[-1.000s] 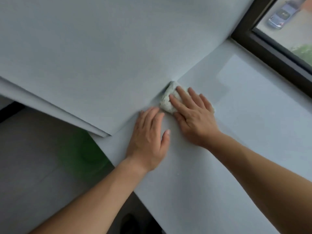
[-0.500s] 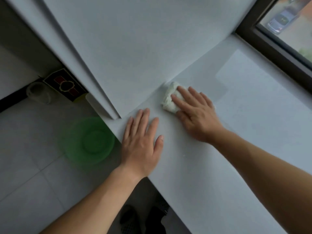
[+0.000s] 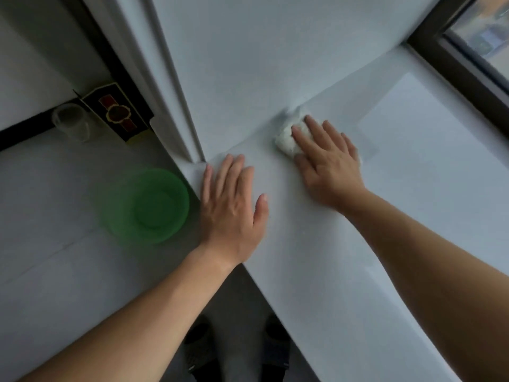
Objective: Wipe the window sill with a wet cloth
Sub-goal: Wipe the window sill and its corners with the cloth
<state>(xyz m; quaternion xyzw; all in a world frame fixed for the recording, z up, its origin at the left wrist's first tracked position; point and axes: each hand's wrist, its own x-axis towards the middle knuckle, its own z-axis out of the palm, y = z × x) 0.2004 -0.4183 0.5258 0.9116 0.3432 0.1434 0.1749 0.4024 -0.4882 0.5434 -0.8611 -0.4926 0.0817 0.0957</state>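
Because the camera looks down from the wearer's head, a broad, smooth white window sill (image 3: 358,244) fills the right half of the view. A plain white wall panel (image 3: 248,64) rises from the sill's far left end, and a dark window frame (image 3: 454,59) runs along its back edge. On the floor below the sill's left end stands a round green plastic basin (image 3: 148,205), probably kept close for rinsing. The left hand (image 3: 231,205) lies flat and relaxed on the sill's left corner, holding nothing, likely bracing the person's lean. The right hand (image 3: 327,166) rests farther along the sill, fingers straight, pressing downward. Beyond the sill's left end, against the wall base, sit a dark box with a red and gold emblem (image 3: 115,111), with no lettering legible, and a clear plastic cup (image 3: 71,122). Smallest, a crumpled white wet cloth (image 3: 286,136) lies on the sill under the right fingertips, touching the wall seam, seemingly pushed there to clean that corner.
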